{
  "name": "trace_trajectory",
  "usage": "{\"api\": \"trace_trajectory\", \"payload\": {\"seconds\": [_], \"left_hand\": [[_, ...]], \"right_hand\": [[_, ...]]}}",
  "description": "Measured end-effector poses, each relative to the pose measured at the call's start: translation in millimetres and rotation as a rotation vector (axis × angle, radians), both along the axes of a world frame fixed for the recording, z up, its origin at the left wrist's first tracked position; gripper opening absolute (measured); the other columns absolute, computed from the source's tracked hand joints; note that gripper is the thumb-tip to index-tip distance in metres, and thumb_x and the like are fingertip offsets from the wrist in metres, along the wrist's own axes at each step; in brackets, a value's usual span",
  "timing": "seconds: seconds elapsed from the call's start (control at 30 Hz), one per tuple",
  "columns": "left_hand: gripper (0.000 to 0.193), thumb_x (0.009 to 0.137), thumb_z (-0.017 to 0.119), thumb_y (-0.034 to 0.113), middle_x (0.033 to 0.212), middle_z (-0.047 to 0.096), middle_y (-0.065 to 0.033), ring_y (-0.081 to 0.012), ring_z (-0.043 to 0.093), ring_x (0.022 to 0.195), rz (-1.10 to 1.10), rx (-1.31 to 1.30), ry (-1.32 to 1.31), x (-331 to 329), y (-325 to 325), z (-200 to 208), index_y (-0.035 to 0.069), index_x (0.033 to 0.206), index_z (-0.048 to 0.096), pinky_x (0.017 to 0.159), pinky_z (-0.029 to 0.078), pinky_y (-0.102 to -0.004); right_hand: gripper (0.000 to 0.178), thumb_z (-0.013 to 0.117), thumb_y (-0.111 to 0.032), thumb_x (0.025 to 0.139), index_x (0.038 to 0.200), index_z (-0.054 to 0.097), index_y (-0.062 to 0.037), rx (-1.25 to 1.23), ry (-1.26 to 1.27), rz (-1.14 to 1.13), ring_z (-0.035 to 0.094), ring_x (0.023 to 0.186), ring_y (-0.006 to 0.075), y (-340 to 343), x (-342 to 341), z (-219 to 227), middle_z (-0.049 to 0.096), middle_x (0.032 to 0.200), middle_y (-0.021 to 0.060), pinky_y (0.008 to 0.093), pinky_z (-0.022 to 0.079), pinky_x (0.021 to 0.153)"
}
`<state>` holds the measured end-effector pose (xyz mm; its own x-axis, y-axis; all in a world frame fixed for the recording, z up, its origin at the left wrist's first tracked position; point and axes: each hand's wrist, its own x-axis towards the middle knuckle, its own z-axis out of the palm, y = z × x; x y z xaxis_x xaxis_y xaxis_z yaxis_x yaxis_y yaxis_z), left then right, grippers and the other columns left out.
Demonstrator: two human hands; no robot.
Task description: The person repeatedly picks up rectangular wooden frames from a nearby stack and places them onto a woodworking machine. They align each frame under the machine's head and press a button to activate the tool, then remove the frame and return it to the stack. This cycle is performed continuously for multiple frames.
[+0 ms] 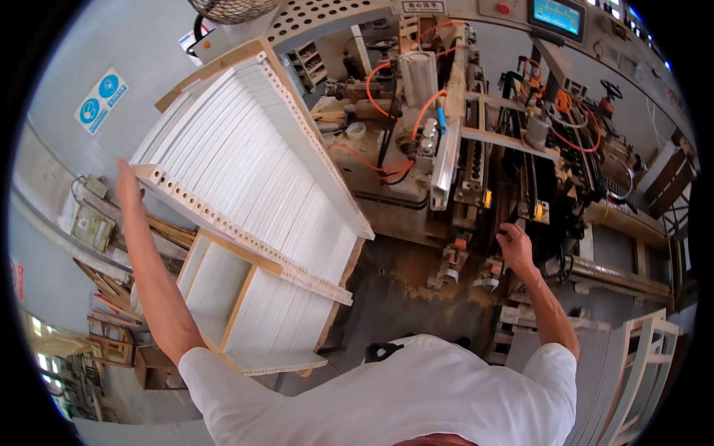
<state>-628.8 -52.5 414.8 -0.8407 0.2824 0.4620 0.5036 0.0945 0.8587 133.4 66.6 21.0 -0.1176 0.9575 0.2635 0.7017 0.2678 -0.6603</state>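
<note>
A slanted stack of long white boards (230,141) fills the left side, with a white rail full of round holes (216,212) along its near side. At the rail's far left end is my left hand (129,184), fingers stretched along the outer edge and touching the end of the boards. Part of its palm side is hidden. My right hand (515,247) hovers in front of the machine's dark rails, beside a small yellow part (541,211). Its fingers are loosely bent with a gap between them, and I see nothing held.
A machine with a metal cylinder (419,78) and orange hoses stands ahead, under a panel with a lit screen (558,18). Metal feet (451,262) stick out over the dusty floor. Grey boards (573,368) are stacked at the lower right beside a wooden frame (639,364).
</note>
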Motion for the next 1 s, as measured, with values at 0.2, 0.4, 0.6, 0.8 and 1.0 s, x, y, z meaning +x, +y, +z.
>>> {"api": "trace_trajectory", "payload": {"seconds": [0.2, 0.4, 0.6, 0.8, 1.0], "left_hand": [[0.051, 0.102, 0.039, 0.034, 0.141, 0.047, -0.0211, -0.033, 0.045, 0.129, 0.062, 0.175, 0.619, 53.0, -36.2, -14.2, -0.003, 0.136, 0.047, 0.109, 0.033, -0.0403], [0.053, 0.101, 0.037, 0.031, 0.117, 0.057, -0.0251, -0.0375, 0.055, 0.112, -0.554, 0.749, 0.635, 335.9, -61.1, -91.5, -0.016, 0.117, 0.053, 0.093, 0.048, -0.0431], [0.034, 0.101, 0.048, 0.031, 0.107, 0.061, -0.0114, -0.0219, 0.061, 0.097, -1.337, -0.171, -0.246, 519.5, -40.1, -268.9, 0.0, 0.11, 0.059, 0.084, 0.053, -0.0358], [0.031, 0.098, 0.056, 0.018, 0.109, 0.065, -0.0121, -0.0178, 0.064, 0.095, -1.682, -0.677, -0.604, 641.6, -87.5, -367.0, -0.004, 0.12, 0.056, 0.083, 0.054, -0.0294], [0.032, 0.097, 0.057, 0.017, 0.107, 0.066, -0.0118, -0.0152, 0.063, 0.096, -1.885, -0.702, -0.424, 700.6, -104.9, -365.7, -0.006, 0.119, 0.056, 0.084, 0.051, -0.0271]], "right_hand": [[0.025, 0.068, -0.01, 0.084, 0.109, 0.065, -0.0048, 0.127, 0.227, -0.064, 0.066, 0.078, 0.0241, -77.0, 2.9, -2.7, 0.065, 0.104, 0.0107, 0.033, 0.054, 0.069], [0.034, 0.071, -0.011, 0.077, 0.11, 0.063, -0.0069, 0.378, -0.072, -0.154, 0.061, 0.101, 0.0329, -165.7, 57.6, 66.4, 0.063, 0.113, 0.0129, 0.0416, 0.05, 0.084], [0.047, 0.078, -0.015, 0.072, 0.115, 0.061, -0.005, 0.539, -0.475, -0.684, 0.054, 0.114, 0.0319, -270.7, 177.8, 158.9, 0.059, 0.119, 0.0147, 0.0443, 0.043, 0.099], [0.04, 0.066, -0.025, 0.087, 0.117, 0.058, -0.0004, -0.107, -0.646, -1.171, 0.055, 0.111, 0.0338, -392.8, 252.3, 180.7, 0.061, 0.114, 0.0173, 0.0439, 0.043, 0.095], [0.025, 0.064, -0.021, 0.088, 0.103, 0.064, -0.0009, 0.035, -0.541, -1.15, 0.061, 0.096, 0.0328, -429.5, 262.5, 182.4, 0.065, 0.1, 0.0159, 0.0403, 0.048, 0.084]]}}
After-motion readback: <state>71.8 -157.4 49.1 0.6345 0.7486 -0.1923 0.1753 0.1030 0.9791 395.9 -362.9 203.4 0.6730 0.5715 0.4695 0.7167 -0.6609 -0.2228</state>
